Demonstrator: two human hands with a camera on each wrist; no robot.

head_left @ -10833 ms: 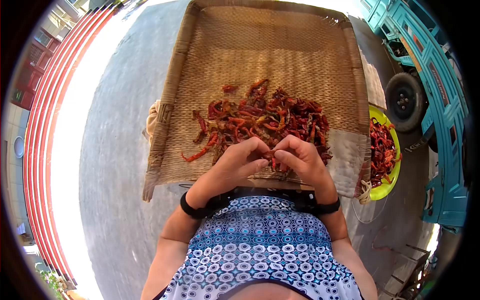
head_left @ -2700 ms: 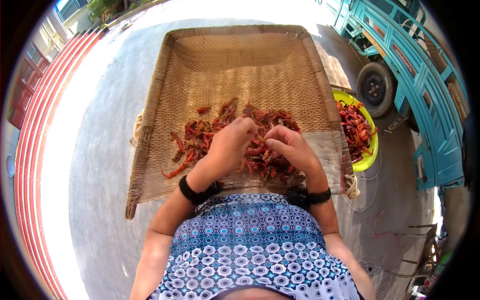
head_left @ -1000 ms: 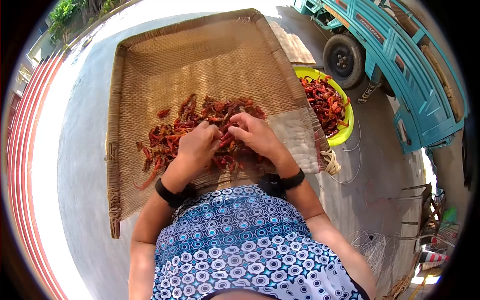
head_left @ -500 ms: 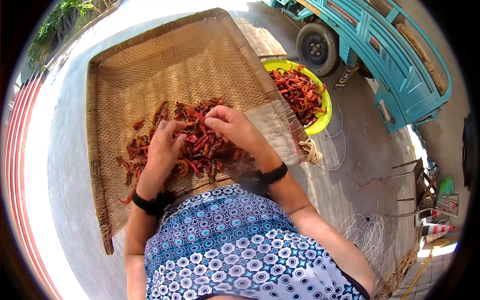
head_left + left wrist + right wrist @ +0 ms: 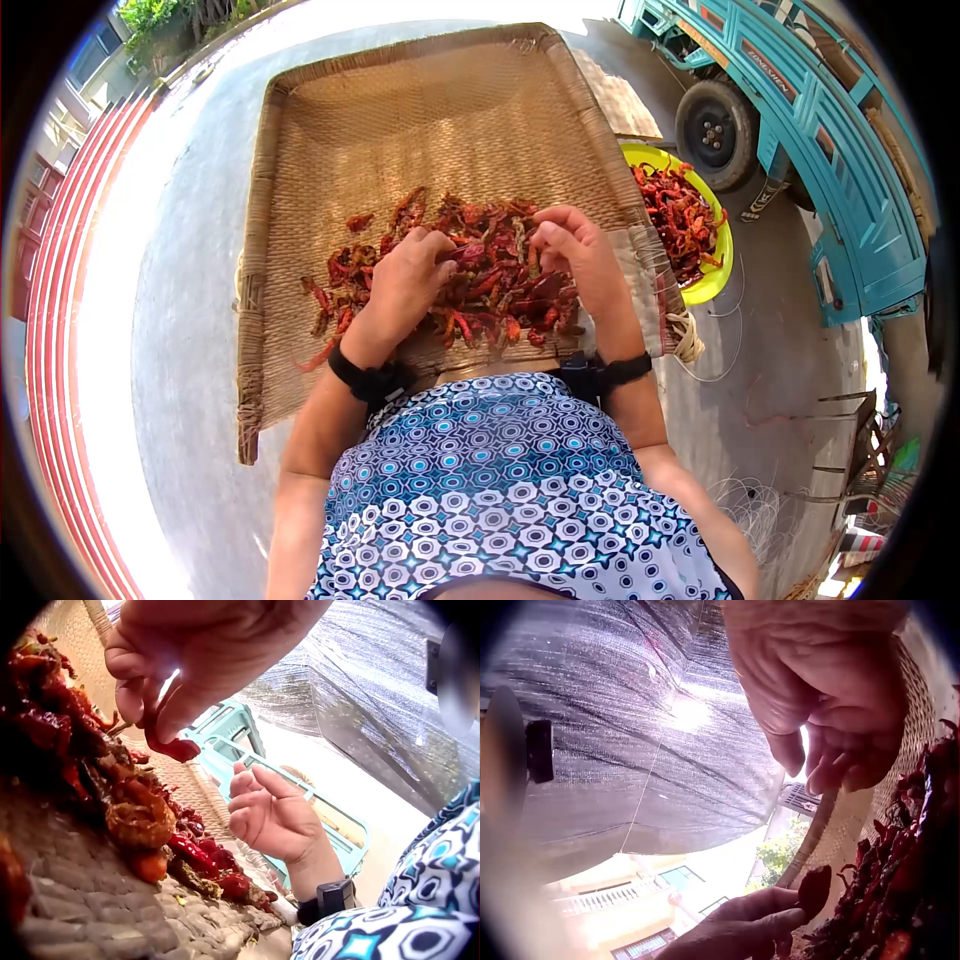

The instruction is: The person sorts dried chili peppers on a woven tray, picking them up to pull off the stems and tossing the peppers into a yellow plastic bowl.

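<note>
On the woven tray [image 5: 350, 150], the heap of red chillies [image 5: 490, 285] is apparently being picked over, the right hand [image 5: 592, 270] loosely curled and empty, while one chilli [image 5: 180, 750] is pinched by the left hand [image 5: 405, 282], a careful check seemingly needed next

Wrinkled red peppers [image 5: 492, 285] lie heaped — wickerwork [image 5: 400, 130] beneath.

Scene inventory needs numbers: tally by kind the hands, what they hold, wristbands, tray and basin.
Hands: 2 (left hand, right hand)
Held red pepper: 1, in the left hand
Dark wristbands: 2
Woven tray: 1
Yellow basin: 1
Total: 7
Piled peppers overlap too much to count; excluded.
</note>
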